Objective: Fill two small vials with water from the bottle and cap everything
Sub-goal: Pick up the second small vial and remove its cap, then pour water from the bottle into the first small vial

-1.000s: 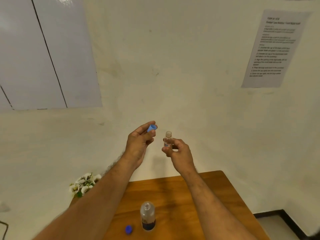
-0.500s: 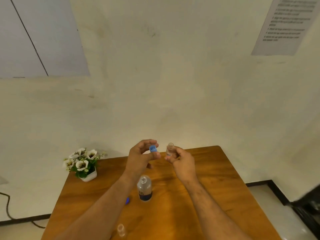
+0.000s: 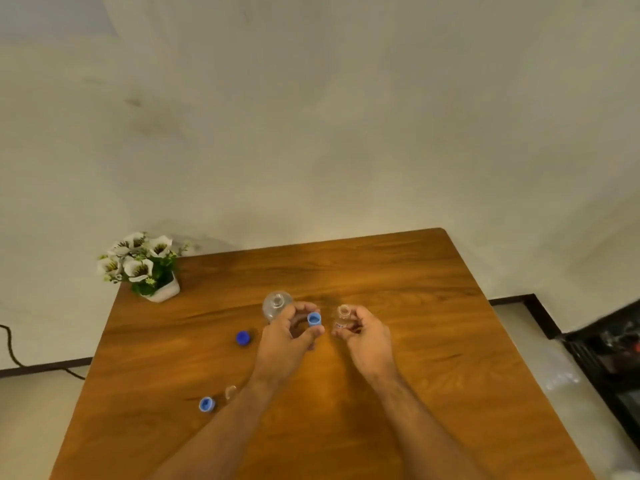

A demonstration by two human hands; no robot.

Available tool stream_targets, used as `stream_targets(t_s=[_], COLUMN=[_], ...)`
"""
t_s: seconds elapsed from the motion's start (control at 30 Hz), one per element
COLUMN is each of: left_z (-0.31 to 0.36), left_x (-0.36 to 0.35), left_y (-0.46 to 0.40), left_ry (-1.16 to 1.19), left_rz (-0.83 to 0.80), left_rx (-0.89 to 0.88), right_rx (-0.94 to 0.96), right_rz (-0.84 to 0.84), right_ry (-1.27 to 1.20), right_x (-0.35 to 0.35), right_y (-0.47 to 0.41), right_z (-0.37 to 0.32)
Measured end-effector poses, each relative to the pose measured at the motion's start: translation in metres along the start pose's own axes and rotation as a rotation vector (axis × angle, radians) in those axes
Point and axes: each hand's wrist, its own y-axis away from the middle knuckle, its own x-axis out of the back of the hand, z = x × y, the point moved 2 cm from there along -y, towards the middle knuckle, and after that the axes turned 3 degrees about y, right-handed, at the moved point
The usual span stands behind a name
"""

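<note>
My right hand (image 3: 365,341) holds a small clear vial (image 3: 343,318) upright, its mouth open, above the wooden table (image 3: 433,341). My left hand (image 3: 284,337) pinches a light blue vial cap (image 3: 314,319) just left of that vial, not touching it. The clear water bottle (image 3: 275,304) stands uncapped behind my left hand, partly hidden by it. Its dark blue cap (image 3: 243,338) lies on the table to the left. A second small vial (image 3: 230,392) stands by my left forearm, with another light blue cap (image 3: 206,404) beside it.
A white pot of white flowers (image 3: 145,266) sits at the table's far left corner. A black cable (image 3: 14,355) runs along the floor on the left. Dark furniture (image 3: 609,358) stands to the right of the table.
The camera has tilted down, so more of the table shows. Both hands have come down toward the table, still holding the cap and the vial close together.
</note>
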Motion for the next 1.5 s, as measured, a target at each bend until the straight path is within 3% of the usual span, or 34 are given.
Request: stream_targets(t_s=[0.17,0.43,0.63,0.87,1.17,1.5], left_z=[-0.049,-0.093,-0.115,-0.117,-0.104,-0.045], left_x=[-0.013,-0.022,-0.023,-0.025,-0.005,0.036], left_y=[0.021,0.023,0.018,0.018,0.055,0.05], left_ry=[-0.179,-0.436,-0.627,-0.613,-0.628,-0.582], left_rz=[0.008,0.052,-0.051,-0.095,-0.123,0.116], left_rx=[0.072,0.048,0.057,0.1,-0.061,-0.122], right_rx=[-0.05,-0.097,-0.03,-0.046,-0.11,0.032], right_rz=[-0.006,-0.03,-0.077,-0.114,-0.176,-0.13], right_ry=[0.102,0.235,0.293,0.291,0.299,0.255], right_x=[-0.01,-0.022,-0.031,-0.031,-0.003,-0.003], right_y=[0.011,0.022,0.032,0.036,0.03,0.006], right_z=[0.032,0.075,0.09,0.094,0.084,-0.007])
